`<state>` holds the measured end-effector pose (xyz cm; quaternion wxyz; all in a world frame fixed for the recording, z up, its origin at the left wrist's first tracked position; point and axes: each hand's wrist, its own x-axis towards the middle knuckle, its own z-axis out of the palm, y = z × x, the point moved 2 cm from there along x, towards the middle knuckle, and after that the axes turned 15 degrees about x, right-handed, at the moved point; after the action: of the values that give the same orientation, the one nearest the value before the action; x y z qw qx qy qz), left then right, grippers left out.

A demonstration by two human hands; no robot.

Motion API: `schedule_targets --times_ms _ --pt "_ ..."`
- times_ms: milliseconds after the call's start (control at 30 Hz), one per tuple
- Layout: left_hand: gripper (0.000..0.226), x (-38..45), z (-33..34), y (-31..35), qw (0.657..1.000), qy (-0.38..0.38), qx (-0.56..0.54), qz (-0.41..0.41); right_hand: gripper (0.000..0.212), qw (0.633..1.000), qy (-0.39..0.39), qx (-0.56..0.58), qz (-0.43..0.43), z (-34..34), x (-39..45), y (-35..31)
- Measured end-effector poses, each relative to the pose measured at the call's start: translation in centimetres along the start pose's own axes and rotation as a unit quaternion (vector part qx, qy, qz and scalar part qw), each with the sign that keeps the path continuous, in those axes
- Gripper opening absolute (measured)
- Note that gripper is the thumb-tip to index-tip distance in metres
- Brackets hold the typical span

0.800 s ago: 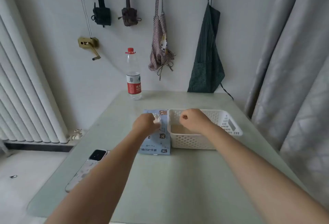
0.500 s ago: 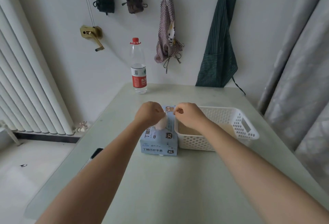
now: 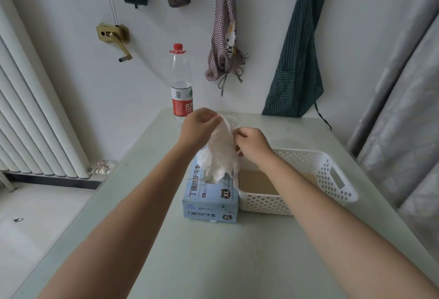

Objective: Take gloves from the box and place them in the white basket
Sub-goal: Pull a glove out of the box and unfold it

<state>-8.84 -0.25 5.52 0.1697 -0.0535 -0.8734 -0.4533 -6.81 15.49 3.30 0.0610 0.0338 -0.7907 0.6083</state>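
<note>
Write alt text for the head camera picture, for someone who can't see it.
Two bare hands, left hand and right hand, pinch a white glove raised above a blue glove box on a pale table. A white basket sits right of the box.

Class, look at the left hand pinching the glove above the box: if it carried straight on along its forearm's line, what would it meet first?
Probably the water bottle, standing just beyond the left hand near the table's far edge; depth is unclear, so it might pass beside it to the wall.

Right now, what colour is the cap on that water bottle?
Red; the cap tops the clear water bottle, seen in the head view.
</note>
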Motion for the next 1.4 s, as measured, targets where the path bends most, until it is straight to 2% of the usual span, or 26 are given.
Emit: schedule_targets --times_ms 200,233,300,333,367,500,567,600,700,833,900,1000,1067,1167,1200,1233,1267,1333,1400 --pt "0.012 0.1 0.0 -0.7 0.999 0.007 -0.001 -0.044 0.052 0.994 -0.073 0.044 0.075 1.2 -0.7 -0.3" --pt "0.011 0.0 0.1 -0.8 0.999 0.001 0.006 -0.051 0.051 0.993 -0.083 0.030 0.073 1.6 -0.9 -0.3" --pt "0.012 -0.4 0.1 -1.5 0.997 -0.018 0.033 -0.068 0.031 0.995 -0.088 -0.035 0.041 2.3 -0.9 0.2" --pt "0.013 -0.6 0.1 -1.9 0.996 -0.022 0.045 -0.076 0.019 0.994 -0.080 -0.074 0.020 2.6 -0.9 0.3" --pt "0.016 -0.9 0.1 -2.3 0.995 -0.019 0.057 -0.083 0.017 0.992 -0.066 -0.103 0.003 2.7 -0.8 0.5" --pt "0.018 -1.7 -0.9 -3.2 0.992 -0.008 0.087 -0.086 0.039 0.987 -0.004 -0.153 -0.041 2.2 -0.2 0.0" --pt "0.019 -1.7 -0.9 -3.1 0.993 -0.044 0.090 -0.064 0.042 0.990 0.002 -0.135 -0.033 1.7 0.2 -0.5" --pt "0.019 -1.7 -0.8 -3.0 0.991 -0.073 0.097 -0.054 0.037 0.992 0.003 -0.119 -0.030 1.5 0.4 -0.8" --pt "0.022 -1.8 0.0 -3.1 0.977 -0.155 0.143 -0.020 0.001 0.996 0.047 -0.057 -0.041 0.8 0.7 -1.6" --pt "0.022 -2.2 1.6 -4.1 0.940 -0.235 0.244 0.032 0.004 0.993 0.100 -0.005 -0.065 -0.3 0.3 -2.3" --pt "0.030 -2.4 2.0 -4.3 0.937 -0.231 0.258 0.039 0.009 0.992 0.109 0.018 -0.068 -0.8 0.2 -2.4" --pt "0.045 -2.3 2.1 -4.4 0.947 -0.169 0.270 0.037 0.013 0.983 0.152 0.084 -0.064 -1.9 0.1 -2.5" --pt "0.039 -2.2 2.3 -4.7 0.931 -0.194 0.308 0.038 0.016 0.975 0.181 0.113 -0.064 -2.9 0.1 -2.9" --pt "0.023 -2.3 2.5 -4.3 0.866 -0.304 0.394 0.044 0.014 0.968 0.211 0.119 -0.060 -4.4 0.3 -3.7" --pt "0.023 -2.1 2.3 -3.8 0.861 -0.307 0.403 0.051 0.015 0.968 0.214 0.121 -0.054 -4.7 0.4 -3.8" --pt "0.026 -1.8 2.0 -3.1 0.873 -0.283 0.394 0.056 0.016 0.968 0.213 0.121 -0.049 -5.2 0.4 -4.0" --pt "0.028 -1.5 1.6 -2.5 0.900 -0.235 0.362 0.058 0.016 0.969 0.212 0.122 -0.044 -5.5 0.5 -4.0" --pt "0.030 -1.1 0.8 -1.0 0.958 -0.139 0.241 0.067 0.019 0.966 0.214 0.140 -0.036 -6.2 0.4 -4.1" --pt "0.041 -1.4 0.7 0.6 0.978 -0.150 0.113 0.087 0.023 0.962 0.217 0.163 -0.024 -6.8 0.3 -4.1"
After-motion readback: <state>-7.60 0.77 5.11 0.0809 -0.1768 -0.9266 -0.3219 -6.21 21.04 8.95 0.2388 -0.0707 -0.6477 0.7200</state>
